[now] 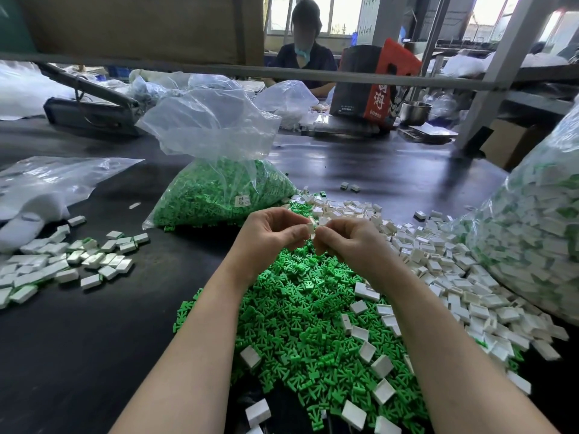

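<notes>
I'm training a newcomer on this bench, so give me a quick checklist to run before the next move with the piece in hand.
1. White piece held above the heap, off the table: ok.
2. Left hand grip, fingertips pinching it: ok.
3. Right hand grip, fingertips pinching it: ok.
4. Green insert seated inside it: cannot tell, fingers hide it.
5. Green parts heaped right under the hands: ok.
6. White shells piled beside the right hand: ok.

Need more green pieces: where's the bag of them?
Head view, centre-left: the bag of green pieces sits on the dark table just beyond the left hand, behind the loose green pile.
</notes>
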`<state>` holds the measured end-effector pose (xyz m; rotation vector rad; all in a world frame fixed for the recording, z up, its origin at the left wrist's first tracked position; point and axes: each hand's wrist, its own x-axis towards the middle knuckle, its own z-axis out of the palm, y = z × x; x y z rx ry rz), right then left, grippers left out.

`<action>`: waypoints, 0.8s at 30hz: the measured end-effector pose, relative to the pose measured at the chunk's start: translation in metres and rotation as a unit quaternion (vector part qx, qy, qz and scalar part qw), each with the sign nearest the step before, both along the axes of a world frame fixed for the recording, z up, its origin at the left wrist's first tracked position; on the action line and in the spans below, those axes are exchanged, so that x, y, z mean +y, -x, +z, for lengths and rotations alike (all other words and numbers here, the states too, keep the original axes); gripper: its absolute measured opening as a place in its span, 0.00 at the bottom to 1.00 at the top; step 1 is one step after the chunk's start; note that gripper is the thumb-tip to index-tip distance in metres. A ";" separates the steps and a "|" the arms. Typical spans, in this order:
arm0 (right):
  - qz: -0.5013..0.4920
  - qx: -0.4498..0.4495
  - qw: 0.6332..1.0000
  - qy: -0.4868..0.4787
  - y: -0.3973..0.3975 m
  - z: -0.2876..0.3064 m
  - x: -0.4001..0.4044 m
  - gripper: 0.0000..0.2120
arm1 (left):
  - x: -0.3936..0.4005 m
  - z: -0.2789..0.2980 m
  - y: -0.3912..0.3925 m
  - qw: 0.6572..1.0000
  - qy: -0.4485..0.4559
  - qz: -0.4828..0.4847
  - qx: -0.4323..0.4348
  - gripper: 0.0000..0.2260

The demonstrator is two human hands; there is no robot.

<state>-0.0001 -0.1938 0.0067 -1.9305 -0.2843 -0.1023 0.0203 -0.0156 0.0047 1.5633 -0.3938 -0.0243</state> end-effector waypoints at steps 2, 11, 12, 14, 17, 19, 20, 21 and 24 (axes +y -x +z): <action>0.020 -0.005 1.000 0.006 0.001 0.002 0.003 0.11 | 0.000 -0.001 -0.001 0.999 -0.037 -0.011 0.004 0.01; 0.047 0.057 0.997 -0.033 0.000 -0.003 0.006 0.14 | -0.003 0.001 0.005 0.986 -0.120 -0.103 0.044 0.15; 0.053 0.068 0.996 -0.040 0.000 -0.004 0.006 0.14 | -0.004 0.001 0.005 0.987 -0.115 -0.104 0.049 0.14; 0.067 0.081 0.993 -0.050 0.001 -0.004 0.005 0.15 | -0.005 0.001 0.006 0.988 -0.105 -0.102 0.058 0.13; 0.086 0.099 0.989 -0.071 0.002 -0.003 0.002 0.15 | -0.008 0.002 0.008 0.987 -0.102 -0.106 0.058 0.13; 0.091 0.106 0.987 -0.083 0.002 -0.004 -0.001 0.15 | -0.010 0.003 0.008 0.987 -0.106 -0.111 0.052 0.14; 0.095 0.109 0.986 -0.085 0.002 -0.005 -0.002 0.15 | -0.010 0.003 0.008 0.987 -0.107 -0.110 0.053 0.14; 0.100 0.112 0.985 -0.086 0.002 -0.005 -0.002 0.15 | -0.011 0.003 0.009 0.987 -0.108 -0.109 0.055 0.14; 0.110 0.124 0.980 -0.106 0.002 -0.006 -0.002 0.15 | -0.010 0.005 0.010 0.985 -0.117 -0.117 0.047 0.14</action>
